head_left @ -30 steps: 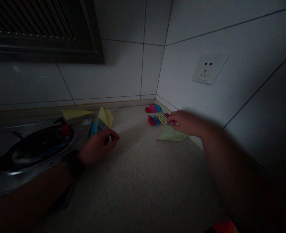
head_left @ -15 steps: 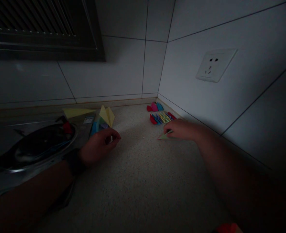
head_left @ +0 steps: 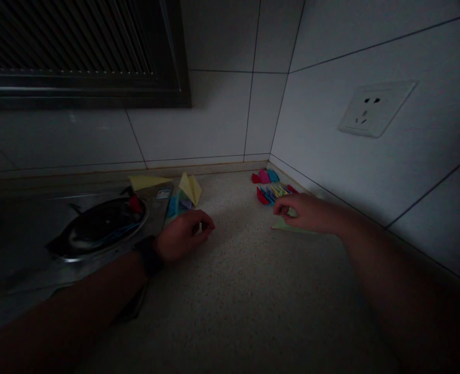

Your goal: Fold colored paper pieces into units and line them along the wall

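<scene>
My left hand (head_left: 185, 235), with a dark band on its wrist, hovers over the speckled counter beside the hob. Its fingers are curled, thumb and fingertips close together, and nothing shows in them. Under my right hand (head_left: 305, 212) a pale green folded paper (head_left: 292, 227) lies on the counter. The fingers of that hand are bent and a little apart, just above the paper. Behind it stands a row of colourful folded papers (head_left: 278, 190), partly hidden by the hand. Red, pink and blue folded pieces (head_left: 264, 176) sit farther back in the corner.
Left of the counter is a gas hob (head_left: 101, 228). A yellow folded paper (head_left: 191, 188) stands near its right edge, with blue and purple papers (head_left: 179, 204) below. Another yellow paper (head_left: 147, 182) lies at the hob's back. A socket (head_left: 376, 109) is on the right wall.
The pale green paper, held in my right hand before, now lies on the counter with the fingers loosened above it. The whole view has shifted, so everything appears farther right.
</scene>
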### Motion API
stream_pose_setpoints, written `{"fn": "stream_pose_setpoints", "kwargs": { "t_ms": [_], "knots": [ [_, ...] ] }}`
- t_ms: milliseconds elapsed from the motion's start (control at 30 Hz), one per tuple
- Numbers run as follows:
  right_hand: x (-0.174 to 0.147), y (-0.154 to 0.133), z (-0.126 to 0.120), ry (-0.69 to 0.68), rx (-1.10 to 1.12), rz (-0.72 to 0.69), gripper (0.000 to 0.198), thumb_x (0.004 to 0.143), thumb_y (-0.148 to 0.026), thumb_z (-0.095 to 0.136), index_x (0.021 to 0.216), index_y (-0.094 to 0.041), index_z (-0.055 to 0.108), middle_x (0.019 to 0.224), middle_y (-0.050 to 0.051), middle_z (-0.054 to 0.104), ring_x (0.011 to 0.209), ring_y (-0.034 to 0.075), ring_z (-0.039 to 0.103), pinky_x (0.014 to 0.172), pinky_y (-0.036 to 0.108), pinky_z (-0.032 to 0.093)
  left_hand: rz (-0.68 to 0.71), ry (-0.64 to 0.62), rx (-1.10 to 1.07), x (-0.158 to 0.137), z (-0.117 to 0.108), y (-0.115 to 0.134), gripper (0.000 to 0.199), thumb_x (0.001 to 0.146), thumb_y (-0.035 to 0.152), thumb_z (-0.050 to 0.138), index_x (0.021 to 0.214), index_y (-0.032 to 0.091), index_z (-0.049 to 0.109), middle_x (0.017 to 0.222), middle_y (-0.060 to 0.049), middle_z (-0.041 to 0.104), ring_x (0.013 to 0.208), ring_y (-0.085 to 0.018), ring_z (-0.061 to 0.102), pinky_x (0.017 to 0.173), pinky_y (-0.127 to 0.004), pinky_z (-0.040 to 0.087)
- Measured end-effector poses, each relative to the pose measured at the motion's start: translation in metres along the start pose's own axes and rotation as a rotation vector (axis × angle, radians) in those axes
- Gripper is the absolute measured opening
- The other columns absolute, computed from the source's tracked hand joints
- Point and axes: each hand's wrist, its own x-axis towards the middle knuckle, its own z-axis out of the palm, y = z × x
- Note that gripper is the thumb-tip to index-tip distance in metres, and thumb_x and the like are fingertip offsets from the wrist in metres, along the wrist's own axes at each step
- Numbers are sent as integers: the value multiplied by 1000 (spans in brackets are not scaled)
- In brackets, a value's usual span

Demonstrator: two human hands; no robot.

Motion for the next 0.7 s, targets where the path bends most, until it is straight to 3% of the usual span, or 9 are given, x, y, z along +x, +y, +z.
{"fn": "stream_pose_setpoints", "kwargs": {
  "t_ms": [100, 300, 400, 567, 700],
  "knots": [
    [5, -22, 6, 122, 8, -113, 17, 75, -8, 54, 80, -22, 63, 79, 0, 65, 71, 15, 59, 67, 28, 44, 41, -49, 38, -1, 0, 3, 13, 84, 20, 54, 92, 19, 64, 83, -2, 62, 63, -11, 50, 59, -24, 40],
    [13, -69, 41, 214, 206, -380, 19, 79, -6, 50, 84, -20, 62, 82, 2, 62, 81, 15, 57, 75, 29, 43, 117, -116, 102, -4, 1, 9, 15, 84, 17, 55, 96, 21, 64, 88, -2, 64, 72, -13, 56, 64, -25, 42],
    [21, -93, 55, 282, 419, -347, 20, 78, -5, 48, 86, -18, 61, 80, 2, 62, 74, 13, 57, 68, 26, 43, 133, -132, 141, -5, 2, 9, 16, 83, 17, 56, 97, 21, 64, 88, -1, 64, 76, -13, 58, 67, -26, 43],
    [44, -130, 70, 324, 717, -169, 16, 80, -10, 47, 86, -19, 58, 76, 0, 62, 70, 13, 58, 63, 25, 43, 152, -145, 217, -5, 1, 10, 14, 84, 16, 54, 95, 19, 61, 88, -1, 64, 77, -14, 59, 66, -26, 43],
    [62, -134, 84, 493, 800, -63, 11, 80, -13, 48, 84, -19, 56, 73, 0, 60, 68, 14, 57, 63, 26, 43, 154, -168, 294, -5, 0, 11, 11, 85, 20, 54, 93, 20, 62, 87, -2, 65, 77, -15, 59, 65, -27, 42]
  ]
}}
